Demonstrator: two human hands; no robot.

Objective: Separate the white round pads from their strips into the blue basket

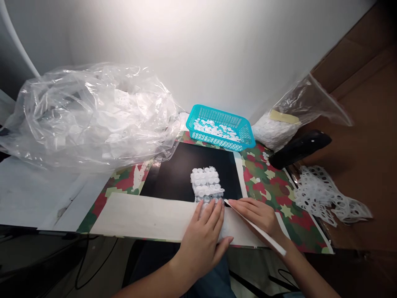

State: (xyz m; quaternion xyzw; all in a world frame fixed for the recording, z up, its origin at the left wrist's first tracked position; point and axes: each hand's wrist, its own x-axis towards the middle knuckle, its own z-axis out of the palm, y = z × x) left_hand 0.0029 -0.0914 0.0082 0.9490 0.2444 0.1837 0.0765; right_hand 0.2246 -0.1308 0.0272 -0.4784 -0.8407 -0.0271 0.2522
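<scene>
Workshop bench (285, 211) is indicated: stuffed bag (89, 120) is parked at 10 o'clock, white pieces (214, 129) are held in basket (217, 141) at 12.

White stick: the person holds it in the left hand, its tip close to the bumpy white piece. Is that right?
Only the hand is wrong: the head view shows the white stick in the right hand, while the left hand rests on the bumpy white piece. The stick's tip is close to it.

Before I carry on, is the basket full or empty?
Neither: partly filled. White pieces lie low in the basket; its back wall shows above them.
</scene>
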